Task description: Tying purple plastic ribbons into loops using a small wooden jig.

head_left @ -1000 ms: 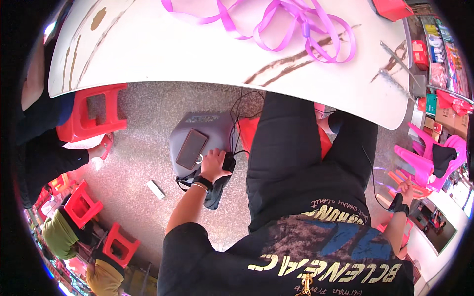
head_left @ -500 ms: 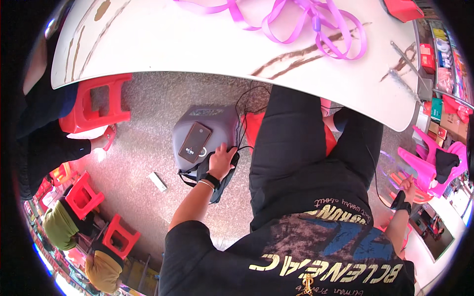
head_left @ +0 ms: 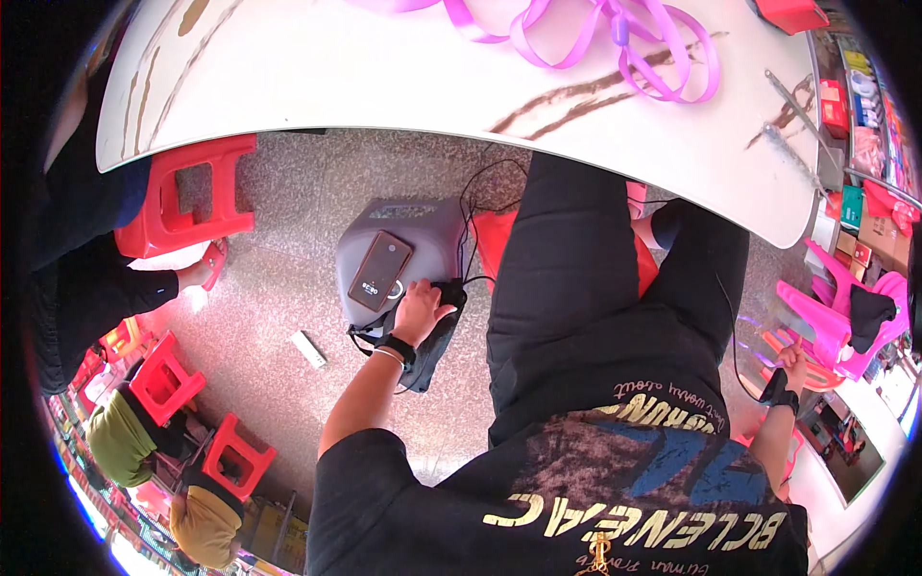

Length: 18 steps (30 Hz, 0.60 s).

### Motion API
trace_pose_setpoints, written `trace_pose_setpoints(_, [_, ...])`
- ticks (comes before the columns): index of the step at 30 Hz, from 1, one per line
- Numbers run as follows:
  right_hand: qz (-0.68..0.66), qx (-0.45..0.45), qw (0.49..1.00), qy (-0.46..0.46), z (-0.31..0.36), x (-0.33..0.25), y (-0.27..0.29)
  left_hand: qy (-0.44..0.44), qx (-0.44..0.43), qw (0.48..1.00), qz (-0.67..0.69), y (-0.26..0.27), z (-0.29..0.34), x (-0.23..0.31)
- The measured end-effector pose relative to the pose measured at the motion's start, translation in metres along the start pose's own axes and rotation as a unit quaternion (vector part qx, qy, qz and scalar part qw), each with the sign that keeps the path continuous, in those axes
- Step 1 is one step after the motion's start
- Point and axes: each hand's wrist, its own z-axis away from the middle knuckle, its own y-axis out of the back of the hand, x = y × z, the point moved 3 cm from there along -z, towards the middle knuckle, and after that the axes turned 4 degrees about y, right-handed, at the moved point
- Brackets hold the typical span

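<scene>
My left hand (head_left: 419, 313) lies on a black bag (head_left: 439, 352) at the near edge of a grey plastic stool (head_left: 431, 232). Its thumb is stretched out to the right and its fingers reach forward, apart, gripping nothing that I can see. Beside the fingertips, a dark phone with a brown edge (head_left: 381, 271) rests on the stool top, with a pale ring (head_left: 396, 290) by its lower corner. Off to the right, my right hand (head_left: 792, 361) hangs with its fingers apart, near a pink plastic chair (head_left: 826, 322). It appears small there, and nothing shows in it.
A white marbled table (head_left: 317, 77) spans the front, with a purple strap (head_left: 552, 48) looped on it. Black cables (head_left: 468, 206) run beside the grey stool. Red stools (head_left: 240, 192) stand left, near another person's leg (head_left: 106, 288). A white rectangular piece (head_left: 308, 348) lies on the floor.
My left hand has shifted slightly left on the bag, toward the phone, and its thumb now stands farther out. My right hand stays in nearly the same place.
</scene>
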Motion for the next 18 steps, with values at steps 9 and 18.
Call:
trace_pose_setpoints(9, [-0.026,0.043,0.999,0.010,-0.001,0.003,-0.004,-0.057,-0.047,0.993,0.089,0.014,0.011,-0.006])
trace_pose_setpoints(18, [-0.023,-0.010,1.000,-0.009,-0.010,0.000,0.006,-0.097,-0.027,0.995,0.012,-0.004,0.020,-0.004])
